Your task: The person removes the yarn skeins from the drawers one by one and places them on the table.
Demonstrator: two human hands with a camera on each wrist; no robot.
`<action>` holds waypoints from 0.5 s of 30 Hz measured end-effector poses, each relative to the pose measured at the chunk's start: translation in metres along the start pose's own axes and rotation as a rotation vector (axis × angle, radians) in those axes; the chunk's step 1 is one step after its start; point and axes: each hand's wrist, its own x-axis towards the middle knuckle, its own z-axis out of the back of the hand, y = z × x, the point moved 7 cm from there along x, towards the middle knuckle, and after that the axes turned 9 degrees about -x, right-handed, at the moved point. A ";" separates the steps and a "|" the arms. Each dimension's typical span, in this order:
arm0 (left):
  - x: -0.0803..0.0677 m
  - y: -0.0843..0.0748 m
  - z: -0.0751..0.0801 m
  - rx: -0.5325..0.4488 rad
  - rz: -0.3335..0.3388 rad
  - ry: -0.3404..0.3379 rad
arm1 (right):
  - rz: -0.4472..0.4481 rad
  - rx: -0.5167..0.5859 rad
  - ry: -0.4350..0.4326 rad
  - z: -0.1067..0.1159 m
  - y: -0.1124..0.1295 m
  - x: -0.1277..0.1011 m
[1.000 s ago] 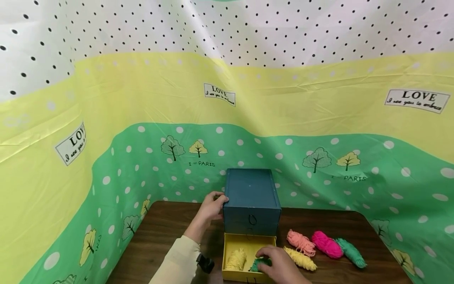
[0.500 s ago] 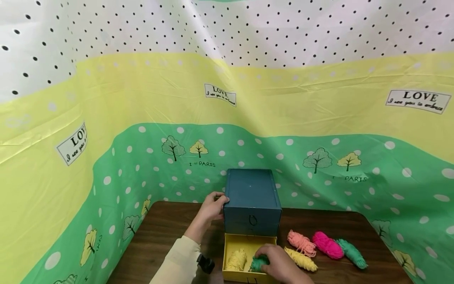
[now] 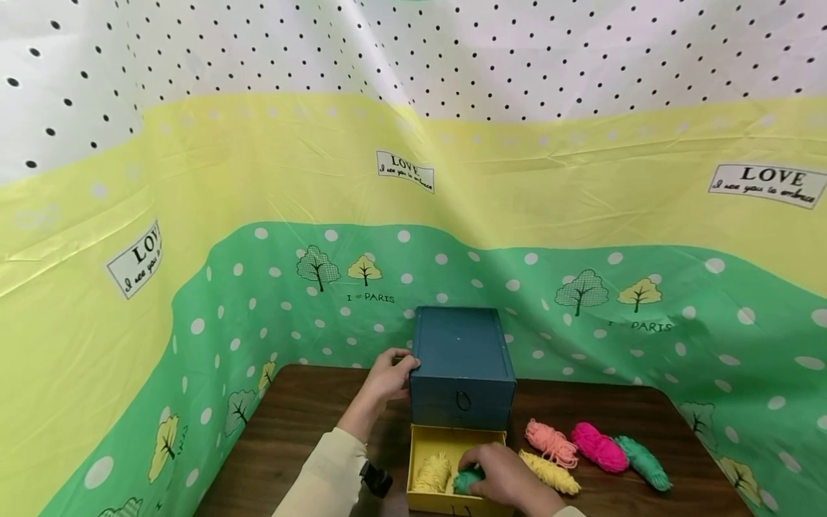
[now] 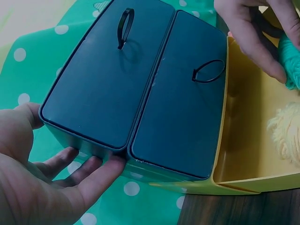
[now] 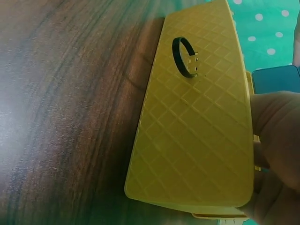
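My right hand (image 3: 500,474) reaches into a pulled-out yellow drawer (image 3: 411,459) and holds a green yarn skein (image 3: 466,480) between thumb and fingers. A pale yellow skein (image 3: 433,474) lies to its left in the same drawer. The drawer sits below a blue drawer box (image 3: 459,345), whose fronts carry black loop pulls (image 4: 209,71). Against the box's left side rests my left hand (image 4: 61,178), its fingers (image 4: 101,180) spread on the side wall and the thumb at an edge. From the right wrist, the yellow drawer front (image 5: 192,136) hides most of the right hand.
On the dark wooden table (image 3: 310,409), right of the drawer, lie a yellow skein (image 3: 549,472), a salmon skein (image 3: 551,443), a magenta skein (image 3: 599,447) and a teal skein (image 3: 644,463). A patterned curtain (image 3: 362,258) hangs behind and around the table.
My right hand has shifted slightly left inside the drawer, and the green skein has moved left with it, nearer the pale yellow one. My left hand stays at the blue box.
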 end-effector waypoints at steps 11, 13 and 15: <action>-0.003 -0.001 -0.001 0.012 -0.006 0.005 | 0.039 0.060 -0.039 0.002 -0.002 0.000; -0.003 -0.001 -0.001 0.011 -0.008 0.003 | 0.041 0.062 -0.050 0.004 -0.001 0.000; -0.002 -0.001 0.000 0.011 -0.011 0.001 | 0.041 0.061 -0.060 0.007 0.000 0.000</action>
